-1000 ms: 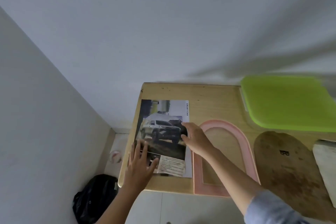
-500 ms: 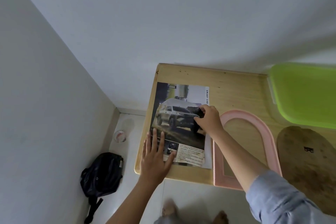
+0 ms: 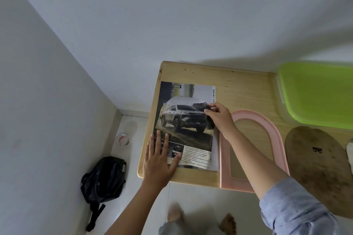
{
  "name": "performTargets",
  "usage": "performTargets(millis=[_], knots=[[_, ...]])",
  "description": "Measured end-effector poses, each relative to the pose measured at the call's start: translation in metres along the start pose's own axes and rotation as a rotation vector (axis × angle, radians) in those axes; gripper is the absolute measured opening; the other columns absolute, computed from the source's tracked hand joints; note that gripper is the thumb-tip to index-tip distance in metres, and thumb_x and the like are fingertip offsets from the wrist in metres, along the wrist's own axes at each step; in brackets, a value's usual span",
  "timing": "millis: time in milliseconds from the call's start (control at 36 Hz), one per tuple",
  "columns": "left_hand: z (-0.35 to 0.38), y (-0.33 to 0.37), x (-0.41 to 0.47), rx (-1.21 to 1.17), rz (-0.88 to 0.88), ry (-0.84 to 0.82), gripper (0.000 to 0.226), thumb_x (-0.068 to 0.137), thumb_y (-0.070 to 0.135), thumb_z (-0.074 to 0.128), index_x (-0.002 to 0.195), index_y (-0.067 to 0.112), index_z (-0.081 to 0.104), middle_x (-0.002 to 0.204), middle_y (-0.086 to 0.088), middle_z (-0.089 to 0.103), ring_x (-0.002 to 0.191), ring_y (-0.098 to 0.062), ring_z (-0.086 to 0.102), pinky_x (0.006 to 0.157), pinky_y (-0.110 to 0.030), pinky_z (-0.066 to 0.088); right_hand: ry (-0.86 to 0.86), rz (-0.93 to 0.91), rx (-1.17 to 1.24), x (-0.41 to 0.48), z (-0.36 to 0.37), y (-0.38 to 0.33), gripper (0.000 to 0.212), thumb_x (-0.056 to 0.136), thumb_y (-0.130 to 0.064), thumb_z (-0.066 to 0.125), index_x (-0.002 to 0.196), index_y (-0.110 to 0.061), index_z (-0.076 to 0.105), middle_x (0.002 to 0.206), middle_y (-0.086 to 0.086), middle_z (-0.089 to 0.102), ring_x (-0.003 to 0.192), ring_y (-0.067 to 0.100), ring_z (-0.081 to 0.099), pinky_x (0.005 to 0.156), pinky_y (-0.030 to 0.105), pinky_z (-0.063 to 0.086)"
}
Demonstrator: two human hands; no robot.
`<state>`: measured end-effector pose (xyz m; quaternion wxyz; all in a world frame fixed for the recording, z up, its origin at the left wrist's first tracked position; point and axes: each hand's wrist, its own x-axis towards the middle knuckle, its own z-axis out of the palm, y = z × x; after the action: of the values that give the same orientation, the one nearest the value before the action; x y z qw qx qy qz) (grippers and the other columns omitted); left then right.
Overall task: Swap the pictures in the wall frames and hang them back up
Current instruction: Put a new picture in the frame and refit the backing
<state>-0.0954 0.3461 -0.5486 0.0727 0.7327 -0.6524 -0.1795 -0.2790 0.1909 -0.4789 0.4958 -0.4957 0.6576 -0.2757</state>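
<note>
A printed car picture (image 3: 183,120) lies flat on the left end of the wooden table (image 3: 238,89). My left hand (image 3: 158,162) presses its lower left corner with straight, spread fingers. My right hand (image 3: 219,118) has its fingers curled and pinches the picture near its right edge. Just right of the picture lies an empty pink arched frame (image 3: 275,131), partly under my right forearm. A brown arched backing board (image 3: 321,168) lies right of the frame.
A lime-green plastic lid (image 3: 317,95) sits at the table's back right. A white sheet edge (image 3: 350,149) shows at the far right. On the floor to the left are a black bag (image 3: 104,179) and a small glass (image 3: 122,139). Walls close in behind and left.
My right hand's fingers have curled onto the picture near its right edge. My left hand stays pressed on the lower corner. The view has tilted downward.
</note>
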Motion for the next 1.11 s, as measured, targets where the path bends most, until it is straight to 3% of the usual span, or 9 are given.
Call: performTargets(millis=[83, 194, 306, 361, 556, 722, 833, 972, 1111], knots=[[-0.002, 0.002, 0.0, -0.038, -0.006, 0.012, 0.083, 0.082, 0.076, 0.002, 0.148, 0.027, -0.002, 0.156, 0.001, -0.009, 0.142, -0.017, -0.019, 0.114, -0.04, -0.005, -0.074, 0.001, 0.072, -0.011, -0.007, -0.004, 0.029, 0.09, -0.007, 0.052, 0.119, -0.01, 0.053, 0.097, 0.008, 0.059, 0.09, 0.022, 0.059, 0.065, 0.022, 0.05], [-0.009, 0.004, 0.001, -0.084, -0.011, 0.0, 0.092, 0.072, 0.083, -0.003, 0.147, 0.03, -0.001, 0.155, 0.005, -0.012, 0.141, -0.013, -0.022, 0.114, -0.035, -0.011, -0.183, 0.041, 0.173, -0.025, -0.008, 0.002, 0.043, 0.093, -0.004, 0.047, 0.134, -0.016, 0.043, 0.112, 0.011, 0.061, 0.101, 0.023, 0.062, 0.073, 0.026, 0.055], [-0.017, 0.01, 0.002, -0.066, -0.002, 0.012, 0.093, 0.073, 0.081, 0.003, 0.148, 0.026, 0.003, 0.154, 0.004, -0.015, 0.138, -0.011, -0.029, 0.112, -0.034, -0.018, -0.107, 0.023, 0.252, -0.036, -0.011, 0.003, 0.044, 0.093, -0.001, 0.046, 0.133, -0.019, 0.045, 0.115, 0.01, 0.064, 0.101, 0.022, 0.064, 0.083, 0.036, 0.055], [-0.022, 0.02, 0.007, -0.101, 0.017, 0.051, 0.088, 0.077, 0.077, 0.011, 0.148, 0.024, 0.01, 0.156, 0.002, -0.009, 0.139, -0.011, -0.025, 0.112, -0.035, -0.018, -0.07, 0.011, 0.302, -0.04, -0.014, -0.001, 0.043, 0.093, 0.0, 0.046, 0.131, -0.02, 0.046, 0.105, 0.005, 0.067, 0.095, 0.02, 0.066, 0.076, 0.033, 0.058], [-0.061, 0.095, 0.024, -0.478, 0.18, -0.024, 0.068, 0.089, 0.062, 0.032, 0.147, 0.033, 0.011, 0.157, 0.008, 0.001, 0.145, -0.016, 0.002, 0.112, -0.047, 0.019, -0.015, -0.089, 0.428, -0.055, -0.03, -0.022, 0.044, 0.092, -0.004, 0.05, 0.133, -0.016, 0.044, 0.107, 0.009, 0.066, 0.09, 0.019, 0.067, 0.068, 0.03, 0.059], [-0.09, 0.131, 0.034, -0.782, 0.269, -0.064, 0.061, 0.092, 0.052, 0.034, 0.146, 0.035, 0.011, 0.156, 0.009, 0.009, 0.143, -0.008, 0.008, 0.116, -0.04, 0.021, -0.155, -0.157, 0.574, -0.074, -0.047, -0.038, 0.031, 0.096, -0.014, 0.043, 0.126, -0.018, 0.05, 0.103, 0.0, 0.067, 0.081, 0.012, 0.069, 0.058, 0.022, 0.054], [-0.097, 0.141, 0.034, -0.929, 0.274, -0.087, 0.055, 0.094, 0.051, 0.035, 0.144, 0.039, 0.018, 0.149, 0.01, 0.026, 0.137, -0.007, 0.027, 0.112, -0.042, 0.031, -0.226, -0.176, 0.612, -0.082, -0.055, -0.034, 0.033, 0.098, -0.019, 0.037, 0.128, -0.016, 0.051, 0.113, 0.005, 0.065, 0.095, 0.015, 0.066, 0.068, 0.023, 0.054], [-0.113, 0.156, 0.024, -1.074, 0.273, -0.132, 0.045, 0.099, 0.026, 0.033, 0.14, 0.034, 0.017, 0.134, 0.017, 0.036, 0.124, 0.004, 0.038, 0.108, -0.023, 0.034, -0.146, -0.236, 0.494, -0.089, -0.053, -0.031, 0.033, 0.093, -0.01, 0.048, 0.126, -0.012, 0.053, 0.116, 0.004, 0.063, 0.102, 0.016, 0.064, 0.081, 0.026, 0.055], [-0.119, 0.16, 0.012, -1.2, 0.259, -0.148, 0.04, 0.1, 0.026, 0.03, 0.139, 0.035, 0.026, 0.127, 0.018, 0.046, 0.12, -0.006, 0.048, 0.105, -0.035, 0.041, 0.014, -0.212, 0.349, -0.088, -0.05, -0.013, 0.033, 0.09, -0.022, 0.056, 0.123, -0.023, 0.054, 0.126, 0.011, 0.054, 0.114, 0.024, 0.055, 0.087, 0.029, 0.05]])
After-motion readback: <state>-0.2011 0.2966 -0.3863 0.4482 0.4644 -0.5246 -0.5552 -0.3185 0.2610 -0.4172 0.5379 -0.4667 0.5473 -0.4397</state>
